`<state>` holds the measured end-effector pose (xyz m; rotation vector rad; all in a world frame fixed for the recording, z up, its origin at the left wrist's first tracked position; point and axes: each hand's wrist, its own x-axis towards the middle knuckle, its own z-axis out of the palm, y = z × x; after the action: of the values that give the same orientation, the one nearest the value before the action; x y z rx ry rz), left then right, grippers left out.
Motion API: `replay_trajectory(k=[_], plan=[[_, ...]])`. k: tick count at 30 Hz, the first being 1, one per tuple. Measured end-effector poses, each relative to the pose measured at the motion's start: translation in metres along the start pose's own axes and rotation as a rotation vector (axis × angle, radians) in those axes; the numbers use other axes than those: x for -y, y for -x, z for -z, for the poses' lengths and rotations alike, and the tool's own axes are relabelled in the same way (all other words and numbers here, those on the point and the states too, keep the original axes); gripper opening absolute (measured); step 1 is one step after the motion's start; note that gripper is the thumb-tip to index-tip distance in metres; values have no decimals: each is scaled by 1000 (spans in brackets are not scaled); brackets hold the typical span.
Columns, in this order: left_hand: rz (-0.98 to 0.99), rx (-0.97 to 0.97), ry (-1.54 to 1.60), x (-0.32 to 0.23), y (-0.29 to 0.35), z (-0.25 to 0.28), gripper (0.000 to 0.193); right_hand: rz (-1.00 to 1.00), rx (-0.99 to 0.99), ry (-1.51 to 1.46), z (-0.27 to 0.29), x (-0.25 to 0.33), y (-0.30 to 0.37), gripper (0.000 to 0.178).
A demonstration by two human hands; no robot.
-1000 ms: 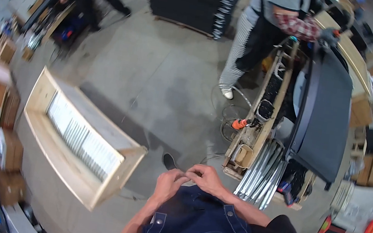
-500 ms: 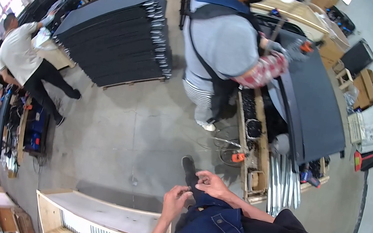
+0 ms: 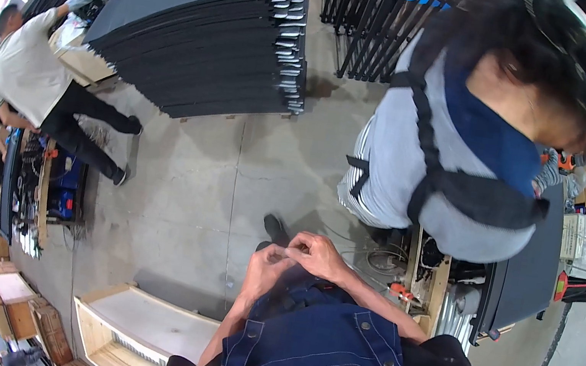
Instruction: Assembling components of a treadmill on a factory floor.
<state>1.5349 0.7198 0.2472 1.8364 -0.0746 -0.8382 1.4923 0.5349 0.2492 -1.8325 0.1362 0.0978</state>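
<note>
In front of my waist, over the dark blue apron [image 3: 329, 340], both hands are raised with their fingertips meeting. My left hand [image 3: 264, 270] is closed in a pinch, its fingers up against those of the right. My right hand [image 3: 319, 257] has bent fingers pressed together beside it. Whatever lies between the fingertips, if anything, is too small or too hidden to make out. Below the hands my dark shoe [image 3: 275, 228] shows on the grey floor.
A co-worker [image 3: 457, 172] leans over a bench with dark panels [image 3: 530, 273] at right. An orange-tipped tool [image 3: 403, 291] lies near its wooden frame. A tall panel stack [image 3: 194, 34] stands ahead, a wooden crate [image 3: 124, 310] near left. Another person [image 3: 32, 73] stands far left.
My hands have come closer together, fingertips now meeting. The nearby co-worker has bent lower over the bench and appears closer and further right. The view has shifted, bringing black racks into sight.
</note>
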Motion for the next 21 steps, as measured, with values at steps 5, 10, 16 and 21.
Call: replay_trajectory(k=[5, 10, 16, 21], plan=[[-131, 146, -90, -25, -132, 26, 16, -63, -107, 317, 27, -14, -99, 20], [-145, 406, -242, -115, -259, 68, 57, -188, -363, 442, 50, -24, -202, 17], [-169, 589, -170, -188, -386, 89, 44, -338, -622, 134, 130, -11, -321, 22], [-200, 653, -243, -230, -480, 47, 26, -407, -803, 13, 188, -12, -390, 37]])
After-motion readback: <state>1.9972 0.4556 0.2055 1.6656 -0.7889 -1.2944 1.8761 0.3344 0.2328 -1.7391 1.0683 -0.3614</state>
